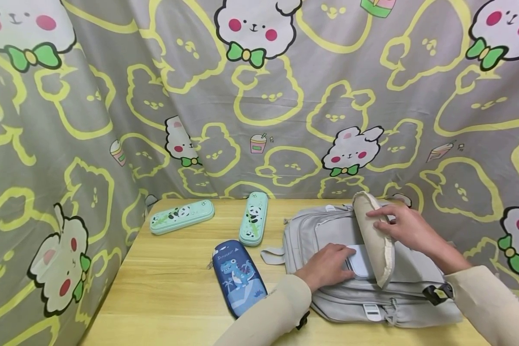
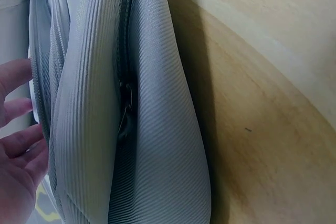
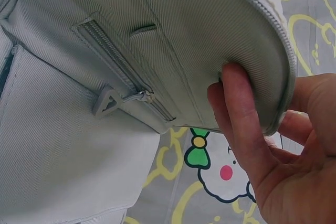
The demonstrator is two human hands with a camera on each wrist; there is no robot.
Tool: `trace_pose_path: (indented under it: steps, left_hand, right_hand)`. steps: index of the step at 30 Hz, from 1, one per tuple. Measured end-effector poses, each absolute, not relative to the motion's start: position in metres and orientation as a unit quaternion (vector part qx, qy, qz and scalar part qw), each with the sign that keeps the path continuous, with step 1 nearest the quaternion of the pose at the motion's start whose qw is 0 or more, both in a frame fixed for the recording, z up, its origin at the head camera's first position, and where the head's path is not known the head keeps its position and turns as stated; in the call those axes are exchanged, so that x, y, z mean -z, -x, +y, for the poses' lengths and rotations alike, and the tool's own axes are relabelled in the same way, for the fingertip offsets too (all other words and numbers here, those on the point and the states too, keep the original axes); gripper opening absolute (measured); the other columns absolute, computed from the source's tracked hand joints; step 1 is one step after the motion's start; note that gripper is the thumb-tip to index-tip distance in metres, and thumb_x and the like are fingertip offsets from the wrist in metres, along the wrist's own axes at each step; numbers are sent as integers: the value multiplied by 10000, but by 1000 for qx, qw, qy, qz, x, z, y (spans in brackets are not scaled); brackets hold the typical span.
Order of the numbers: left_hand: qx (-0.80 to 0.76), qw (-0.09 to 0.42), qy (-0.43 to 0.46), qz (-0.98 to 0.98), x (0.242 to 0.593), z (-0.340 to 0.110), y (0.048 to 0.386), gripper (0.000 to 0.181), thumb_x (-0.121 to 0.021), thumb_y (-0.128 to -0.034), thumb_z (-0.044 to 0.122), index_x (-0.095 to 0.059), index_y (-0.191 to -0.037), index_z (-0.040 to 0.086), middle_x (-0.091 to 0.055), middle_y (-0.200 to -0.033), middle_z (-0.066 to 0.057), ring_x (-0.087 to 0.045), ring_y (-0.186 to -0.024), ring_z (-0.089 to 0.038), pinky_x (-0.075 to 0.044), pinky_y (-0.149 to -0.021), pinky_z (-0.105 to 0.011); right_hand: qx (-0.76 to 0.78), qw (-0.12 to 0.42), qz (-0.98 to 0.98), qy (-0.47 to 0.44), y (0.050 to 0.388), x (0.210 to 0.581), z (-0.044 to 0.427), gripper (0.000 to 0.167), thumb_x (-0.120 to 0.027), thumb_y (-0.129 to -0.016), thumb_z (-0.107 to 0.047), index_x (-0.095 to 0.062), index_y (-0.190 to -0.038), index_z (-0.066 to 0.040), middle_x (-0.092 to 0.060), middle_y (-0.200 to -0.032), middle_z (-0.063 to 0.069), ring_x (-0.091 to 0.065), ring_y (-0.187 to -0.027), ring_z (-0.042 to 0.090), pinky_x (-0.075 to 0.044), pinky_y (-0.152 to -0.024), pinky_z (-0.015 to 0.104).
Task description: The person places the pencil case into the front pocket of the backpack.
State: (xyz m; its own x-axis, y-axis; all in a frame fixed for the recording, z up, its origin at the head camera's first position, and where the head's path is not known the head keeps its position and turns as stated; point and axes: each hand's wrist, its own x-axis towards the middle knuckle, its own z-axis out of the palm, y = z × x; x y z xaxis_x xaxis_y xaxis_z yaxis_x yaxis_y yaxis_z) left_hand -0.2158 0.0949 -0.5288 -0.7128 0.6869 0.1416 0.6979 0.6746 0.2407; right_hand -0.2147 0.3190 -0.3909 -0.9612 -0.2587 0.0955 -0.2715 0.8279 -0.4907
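A grey backpack lies on the table with its front flap raised. My right hand pinches the flap's zippered edge between thumb and fingers. In the right wrist view, the fingers press the flap's grey outer face, beside a short zipper with a triangular pull. At the opening, my left hand grips a pale, flat, round-cornered case; the flap hides its far part. In the left wrist view, the left hand reaches in past the pocket's zipper edge.
A blue dinosaur pencil case lies left of the backpack, near the left forearm. Two mint-green panda pencil cases lie farther back on the wooden table. A grey cartoon-print curtain hangs behind the table.
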Motion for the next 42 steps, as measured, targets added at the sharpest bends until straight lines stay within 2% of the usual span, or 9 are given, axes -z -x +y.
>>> trace_pose_path:
  steps: [9,21,34,42]
  left_hand:
    - [145,11,375,-916,528,88,217,554,-766,-1012,478,-647,-1503,250,-682,-1483,77,-640,-1345,-94,-483,-1137,-181]
    - [144,32,380,-913,528,68,215,476,-719,-1044,440,-675,-1468,230,-700,-1452,69,-648,-1336,-115,-485,-1142,-197]
    - [162,-21,359,-919,522,39,206,476,-687,-1067,460,-657,-1495,255,-653,-1513,80,-586,-1402,-120,-472,-1172,-229]
    - [162,-27,355,-920,523,21,202,469,-701,-1060,453,-664,-1485,257,-643,-1526,74,-559,-1439,-125,-444,-1219,-254]
  right_hand:
    - [-260,10,-955,-140,215,391,319,300,-763,-1005,-87,-784,-1298,-28,-619,-1439,365,-767,-1060,507,-563,-668,285]
    - [-263,5,-955,-135,214,392,321,293,-756,-1009,-80,-785,-1295,-23,-629,-1442,361,-748,-1098,542,-573,-687,296]
    - [-255,15,-957,-139,212,393,322,294,-767,-998,-81,-789,-1287,-29,-651,-1413,349,-783,-1043,464,-550,-672,274]
    - [-258,15,-956,-141,212,393,321,298,-766,-996,-79,-787,-1288,-22,-630,-1425,368,-789,-1024,445,-550,-659,270]
